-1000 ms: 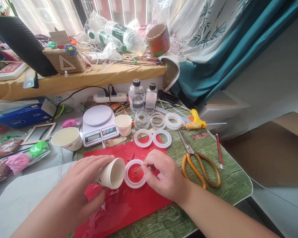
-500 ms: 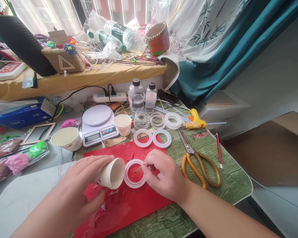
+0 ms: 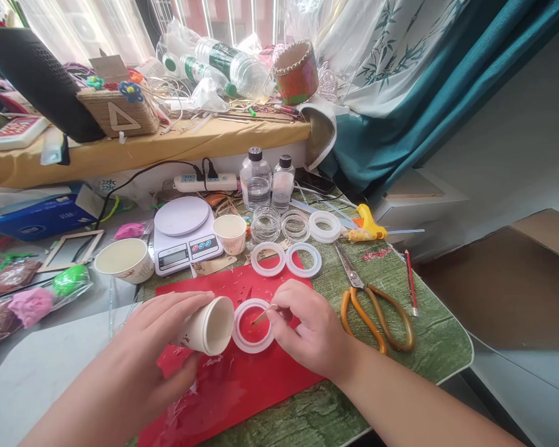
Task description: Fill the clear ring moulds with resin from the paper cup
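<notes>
My left hand (image 3: 153, 347) is wrapped round a paper cup (image 3: 218, 326), tilted with its mouth toward the right. Just right of the cup's rim, a white ring mold (image 3: 253, 349) lies on a red sheet (image 3: 242, 397). Between the fingertips of my right hand (image 3: 305, 326) is a thin wooden stick (image 3: 259, 319), its tip over the middle of the ring. Two more ring molds, one at the left (image 3: 268, 270) and one at the right (image 3: 312, 272), rest at the sheet's far edge. What is inside the cup cannot be made out.
Large scissors (image 3: 356, 287) lie right of my right hand, with a yellow glue gun (image 3: 367, 225) behind and a pencil (image 3: 410, 282) farther right. A kitchen scale (image 3: 186, 236), paper cups (image 3: 230, 233), clear rings (image 3: 266, 225) and two bottles (image 3: 257, 180) stand behind the sheet.
</notes>
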A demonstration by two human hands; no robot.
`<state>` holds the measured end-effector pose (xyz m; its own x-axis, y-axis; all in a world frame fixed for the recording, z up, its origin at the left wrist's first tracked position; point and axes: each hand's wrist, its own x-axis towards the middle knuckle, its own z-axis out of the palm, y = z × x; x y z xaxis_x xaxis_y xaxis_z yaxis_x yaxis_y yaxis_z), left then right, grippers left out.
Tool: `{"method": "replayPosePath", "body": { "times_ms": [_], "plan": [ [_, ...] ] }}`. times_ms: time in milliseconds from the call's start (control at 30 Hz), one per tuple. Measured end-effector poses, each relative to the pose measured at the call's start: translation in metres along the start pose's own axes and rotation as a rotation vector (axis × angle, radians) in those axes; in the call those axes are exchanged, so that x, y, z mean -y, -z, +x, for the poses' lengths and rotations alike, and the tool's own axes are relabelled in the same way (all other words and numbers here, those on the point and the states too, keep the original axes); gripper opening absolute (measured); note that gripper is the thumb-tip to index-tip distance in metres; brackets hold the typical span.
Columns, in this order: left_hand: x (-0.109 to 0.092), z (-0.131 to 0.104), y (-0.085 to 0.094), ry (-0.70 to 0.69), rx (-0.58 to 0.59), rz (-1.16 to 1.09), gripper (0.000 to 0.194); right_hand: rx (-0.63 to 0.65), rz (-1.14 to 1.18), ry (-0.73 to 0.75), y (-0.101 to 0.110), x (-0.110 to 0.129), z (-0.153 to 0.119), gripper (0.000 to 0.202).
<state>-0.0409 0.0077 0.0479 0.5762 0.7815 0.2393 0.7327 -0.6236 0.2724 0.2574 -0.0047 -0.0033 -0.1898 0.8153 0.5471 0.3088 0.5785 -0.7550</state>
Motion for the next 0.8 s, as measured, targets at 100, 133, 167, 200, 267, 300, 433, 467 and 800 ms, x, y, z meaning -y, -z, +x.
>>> {"method": "replayPosePath", "body": {
  "times_ms": [100, 133, 167, 200, 267, 300, 433, 467, 800],
  "plan": [
    [-0.0005, -0.0002, 0.0001, 0.004, -0.001, -0.005, 0.061, -0.005, -0.003, -0.003, 0.0005, 0.0012, 0.0005, 0.016],
    [-0.0005, -0.0005, 0.0, 0.006, -0.002, -0.007, 0.062, -0.003, -0.005, -0.006, 0.0008, 0.0014, 0.0006, 0.016],
    [-0.0004, -0.0008, -0.0001, 0.008, -0.003, -0.009, 0.062, -0.001, -0.006, -0.009, 0.001, 0.0014, 0.0006, 0.017],
    [-0.0002, -0.001, -0.0002, 0.01, -0.004, -0.01, 0.062, 0.001, -0.006, -0.012, 0.0013, 0.0014, 0.0006, 0.017],
    [0.0003, -0.0012, -0.0001, 0.001, -0.001, -0.004, 0.062, 0.0, 0.0, -0.013, 0.0016, 0.0012, 0.0005, 0.017],
    [0.0006, -0.0012, 0.0001, -0.006, 0.001, 0.002, 0.061, -0.003, 0.003, -0.013, 0.0018, 0.0012, 0.0004, 0.017],
    [0.0024, -0.0016, 0.0005, -0.023, 0.02, 0.027, 0.062, -0.026, 0.007, -0.015, 0.0023, 0.0014, -0.0004, 0.017],
    [0.003, -0.002, 0.0005, -0.018, 0.026, 0.029, 0.063, -0.035, 0.008, -0.018, 0.0025, 0.0015, -0.0008, 0.016],
    [0.0034, -0.0021, 0.0022, -0.025, 0.038, 0.04, 0.063, -0.125, -0.038, -0.034, 0.0045, 0.0047, -0.0014, 0.012]
  ]
}}
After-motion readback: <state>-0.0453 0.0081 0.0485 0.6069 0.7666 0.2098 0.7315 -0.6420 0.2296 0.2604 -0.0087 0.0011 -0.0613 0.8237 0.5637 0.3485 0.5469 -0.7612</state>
